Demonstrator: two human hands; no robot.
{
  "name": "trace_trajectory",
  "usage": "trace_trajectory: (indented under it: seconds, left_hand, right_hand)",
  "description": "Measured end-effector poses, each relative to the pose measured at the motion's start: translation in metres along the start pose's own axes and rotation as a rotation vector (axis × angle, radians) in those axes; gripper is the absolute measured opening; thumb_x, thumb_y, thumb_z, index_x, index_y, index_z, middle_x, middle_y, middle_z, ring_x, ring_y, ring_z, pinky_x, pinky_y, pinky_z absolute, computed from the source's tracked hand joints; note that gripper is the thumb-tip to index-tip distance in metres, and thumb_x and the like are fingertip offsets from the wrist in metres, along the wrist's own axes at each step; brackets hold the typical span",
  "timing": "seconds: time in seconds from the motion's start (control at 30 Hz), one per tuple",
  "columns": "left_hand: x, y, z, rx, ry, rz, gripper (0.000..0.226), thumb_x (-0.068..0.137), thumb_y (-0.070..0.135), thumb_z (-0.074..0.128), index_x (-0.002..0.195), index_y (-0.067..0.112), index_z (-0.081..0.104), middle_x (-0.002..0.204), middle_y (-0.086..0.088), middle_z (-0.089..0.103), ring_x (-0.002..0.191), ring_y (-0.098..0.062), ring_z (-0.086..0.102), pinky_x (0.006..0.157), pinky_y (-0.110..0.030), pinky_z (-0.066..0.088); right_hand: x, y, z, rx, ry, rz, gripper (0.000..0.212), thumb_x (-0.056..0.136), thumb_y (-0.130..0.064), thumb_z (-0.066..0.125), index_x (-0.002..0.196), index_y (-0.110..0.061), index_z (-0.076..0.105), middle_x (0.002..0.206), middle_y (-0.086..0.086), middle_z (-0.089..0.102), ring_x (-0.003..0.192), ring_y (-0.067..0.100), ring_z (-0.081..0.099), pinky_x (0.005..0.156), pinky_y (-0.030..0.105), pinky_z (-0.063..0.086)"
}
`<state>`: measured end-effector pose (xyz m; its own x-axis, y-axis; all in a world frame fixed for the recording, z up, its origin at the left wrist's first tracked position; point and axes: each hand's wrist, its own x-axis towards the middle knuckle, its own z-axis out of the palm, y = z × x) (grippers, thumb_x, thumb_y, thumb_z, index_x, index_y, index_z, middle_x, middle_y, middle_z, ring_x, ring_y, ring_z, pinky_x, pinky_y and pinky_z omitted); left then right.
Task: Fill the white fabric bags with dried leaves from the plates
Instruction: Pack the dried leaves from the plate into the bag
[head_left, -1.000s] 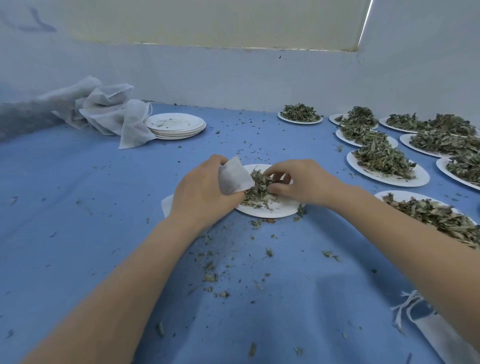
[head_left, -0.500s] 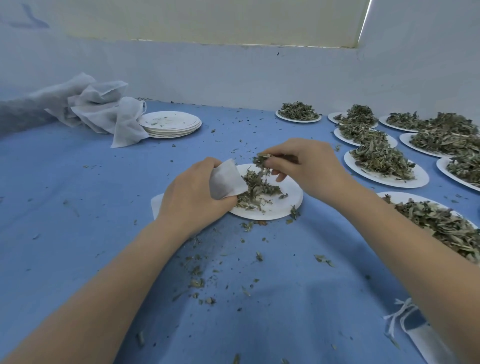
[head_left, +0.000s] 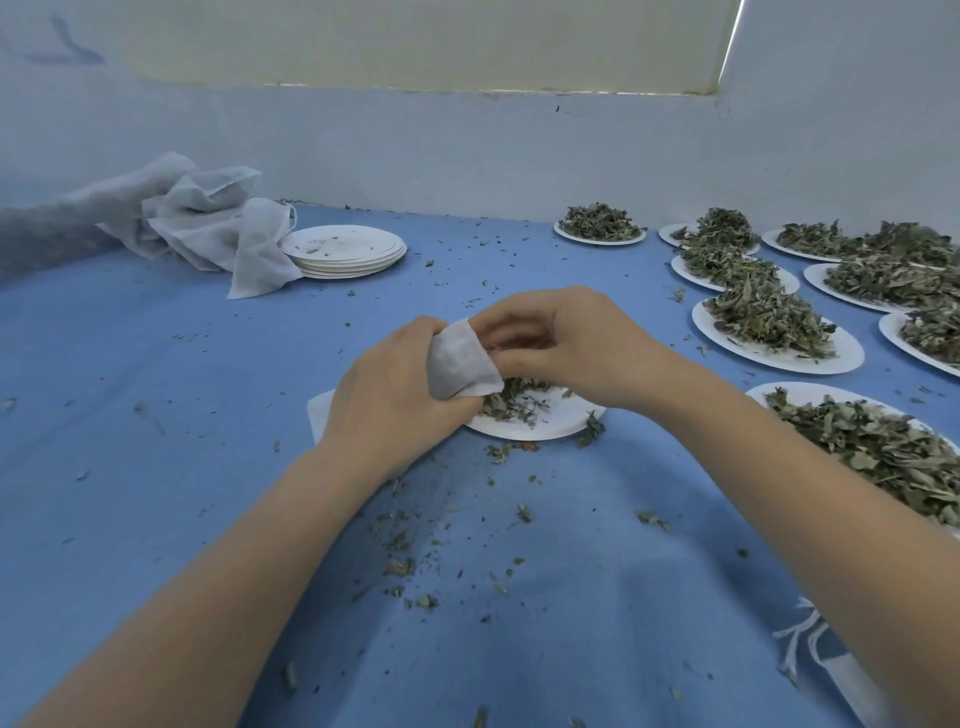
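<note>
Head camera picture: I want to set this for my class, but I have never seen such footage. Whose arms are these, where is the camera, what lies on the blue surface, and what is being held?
No machine here: a person wears the camera on the head, looking down at their own bare arms. The left hand grips a white fabric bag. The right hand is curled at the bag's mouth, above a plate of dried leaves. On the blue cloth lie more heaped plates, a stack of emptied plates, spare bags and crumbs.

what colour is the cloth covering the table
Blue, seen in the head view: the tablecloth is plain blue, littered with leaf crumbs.
</note>
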<state>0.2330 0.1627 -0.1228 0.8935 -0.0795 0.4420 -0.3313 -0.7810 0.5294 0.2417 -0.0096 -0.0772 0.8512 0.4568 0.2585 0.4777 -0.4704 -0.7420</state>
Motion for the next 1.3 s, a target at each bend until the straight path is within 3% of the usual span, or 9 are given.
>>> trace_trajectory:
  seconds: [0.23, 0.37, 0.53, 0.6, 0.8, 0.93, 1.0, 1.13, 1.3]
  left_hand:
    - [0.001, -0.003, 0.000, 0.004, 0.015, -0.028, 0.045, 0.070, 0.041, 0.069, 0.107, 0.023, 0.051, 0.093, 0.006, 0.058, 0.084, -0.018, 0.054, 0.071, -0.036, 0.046]
    - [0.001, 0.000, 0.003, -0.032, -0.020, 0.006, 0.043, 0.068, 0.044, 0.068, 0.105, 0.028, 0.052, 0.091, 0.011, 0.058, 0.084, -0.013, 0.053, 0.069, -0.031, 0.044]
    - [0.000, -0.001, 0.005, -0.040, -0.023, 0.030, 0.042, 0.071, 0.043, 0.069, 0.106, 0.027, 0.052, 0.093, 0.012, 0.059, 0.086, -0.012, 0.054, 0.071, -0.032, 0.044]
    - [0.000, -0.001, 0.004, -0.041, -0.016, 0.037, 0.042, 0.071, 0.042, 0.069, 0.107, 0.027, 0.053, 0.093, 0.012, 0.059, 0.085, -0.012, 0.054, 0.070, -0.031, 0.044]
    - [-0.002, 0.004, 0.006, -0.043, -0.022, 0.082, 0.039, 0.067, 0.050, 0.065, 0.096, 0.030, 0.049, 0.087, 0.014, 0.054, 0.082, -0.012, 0.051, 0.065, -0.027, 0.038]
    - [-0.002, 0.004, 0.010, -0.030, -0.030, 0.122, 0.042, 0.072, 0.044, 0.068, 0.107, 0.024, 0.055, 0.089, 0.014, 0.055, 0.087, -0.013, 0.054, 0.066, -0.020, 0.032]
    - [-0.001, 0.003, 0.008, -0.038, -0.034, 0.119, 0.050, 0.071, 0.044, 0.069, 0.115, 0.024, 0.054, 0.099, 0.009, 0.060, 0.091, -0.014, 0.055, 0.071, -0.024, 0.037]
    - [0.001, 0.003, 0.001, -0.027, -0.008, 0.083, 0.059, 0.067, 0.042, 0.070, 0.118, 0.024, 0.047, 0.099, 0.005, 0.060, 0.088, -0.020, 0.056, 0.073, -0.036, 0.047]
    - [0.005, -0.007, -0.007, 0.095, -0.016, 0.077, 0.051, 0.069, 0.036, 0.069, 0.113, 0.022, 0.048, 0.092, 0.008, 0.054, 0.083, -0.019, 0.053, 0.066, -0.032, 0.041]
  right_hand:
    - [0.002, -0.001, 0.000, -0.019, 0.125, 0.004, 0.016, 0.077, -0.015, 0.076, 0.087, -0.027, 0.074, 0.081, -0.013, 0.073, 0.078, -0.001, 0.067, 0.084, 0.021, 0.052]
    - [0.001, -0.002, 0.002, -0.117, 0.022, 0.020, 0.018, 0.084, -0.015, 0.069, 0.095, -0.028, 0.074, 0.057, -0.024, 0.062, 0.057, -0.007, 0.056, 0.056, 0.005, 0.039]
    - [-0.002, -0.004, -0.006, 0.091, -0.225, 0.068, 0.043, 0.087, 0.009, 0.049, 0.111, -0.022, 0.066, 0.105, -0.008, 0.071, 0.099, 0.003, 0.065, 0.084, 0.015, 0.050]
    - [-0.001, -0.002, -0.006, 0.189, -0.197, 0.111, 0.042, 0.088, 0.012, 0.046, 0.111, -0.019, 0.063, 0.107, -0.003, 0.070, 0.099, 0.007, 0.066, 0.087, 0.019, 0.052]
    - [0.003, 0.000, 0.013, -0.037, 0.138, 0.064, 0.031, 0.078, 0.001, 0.064, 0.080, -0.029, 0.068, 0.067, -0.017, 0.066, 0.062, -0.010, 0.060, 0.062, 0.005, 0.045]
    - [0.003, -0.005, 0.016, -0.191, -0.068, 0.030, 0.032, 0.089, -0.013, 0.057, 0.066, -0.033, 0.065, 0.047, -0.015, 0.044, 0.049, 0.001, 0.039, 0.049, 0.011, 0.030]
    - [0.001, -0.007, 0.008, -0.185, -0.160, 0.020, 0.031, 0.093, -0.019, 0.055, 0.069, -0.036, 0.065, 0.054, -0.018, 0.051, 0.052, -0.001, 0.040, 0.051, 0.009, 0.032]
    - [0.000, -0.006, -0.003, -0.022, -0.074, 0.027, 0.019, 0.086, -0.023, 0.063, 0.098, -0.037, 0.069, 0.090, -0.019, 0.071, 0.084, -0.009, 0.062, 0.071, 0.006, 0.045]
    - [0.005, 0.003, 0.009, 0.105, 0.100, 0.008, 0.018, 0.081, -0.014, 0.070, 0.092, -0.029, 0.072, 0.086, -0.016, 0.072, 0.082, -0.004, 0.065, 0.075, 0.013, 0.051]
